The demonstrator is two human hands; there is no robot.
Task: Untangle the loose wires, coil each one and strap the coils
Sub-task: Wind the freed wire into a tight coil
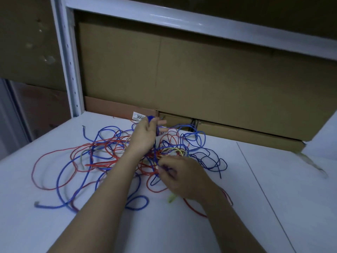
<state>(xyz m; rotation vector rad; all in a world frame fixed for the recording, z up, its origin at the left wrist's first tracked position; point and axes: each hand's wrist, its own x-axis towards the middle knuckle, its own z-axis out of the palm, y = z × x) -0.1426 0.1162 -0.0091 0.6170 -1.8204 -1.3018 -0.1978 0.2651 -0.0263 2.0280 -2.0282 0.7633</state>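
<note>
Two hands are engaged in the wire tangle (127,157): a blue wire (155,136) is gripped by the left hand (144,136), strands are pinched by the right hand (182,178).

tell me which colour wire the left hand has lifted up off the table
The blue wire: the left hand holds a bunch of it raised above the tangle, while the red wires and the yellow-green wire lie on the table.

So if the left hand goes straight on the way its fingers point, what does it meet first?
Probably the cardboard box just beyond the left hand, though depth is unclear.
</note>
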